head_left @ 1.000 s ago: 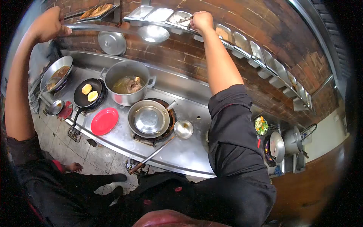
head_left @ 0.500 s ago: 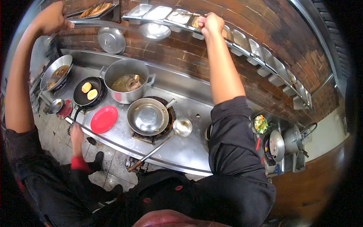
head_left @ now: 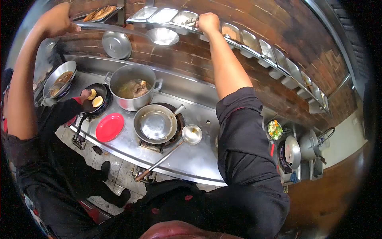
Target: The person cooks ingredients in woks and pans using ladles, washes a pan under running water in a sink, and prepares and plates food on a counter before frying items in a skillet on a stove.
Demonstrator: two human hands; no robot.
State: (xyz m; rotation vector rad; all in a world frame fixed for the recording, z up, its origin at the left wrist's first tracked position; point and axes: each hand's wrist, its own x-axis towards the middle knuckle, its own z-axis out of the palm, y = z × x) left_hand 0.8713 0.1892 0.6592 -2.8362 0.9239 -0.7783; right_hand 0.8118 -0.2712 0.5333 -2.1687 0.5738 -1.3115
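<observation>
My left hand (head_left: 57, 22), raised at the upper left, is closed round the handle of a large metal ladle (head_left: 163, 36). The ladle's bowl hangs below the shelf of metal trays. My right hand (head_left: 208, 22) is closed at the shelf, beside a tray of white contents (head_left: 184, 17). A small dark utensil (head_left: 192, 22) sticks out from its fingers over that tray. Just right of this hand is a tray with brownish contents (head_left: 230, 32).
Below stand a large pot with meat (head_left: 135, 88), a pan (head_left: 155, 124), a second ladle (head_left: 191, 134) and a red plate (head_left: 110, 127). A co-worker's hand (head_left: 86, 95) touches bread in a black pan (head_left: 93, 106). A wok (head_left: 60, 79) is at left.
My right hand moved right along the shelf, then back left to the white-filled tray. The co-worker's arm has reached in to the black pan. My left hand still holds the ladle.
</observation>
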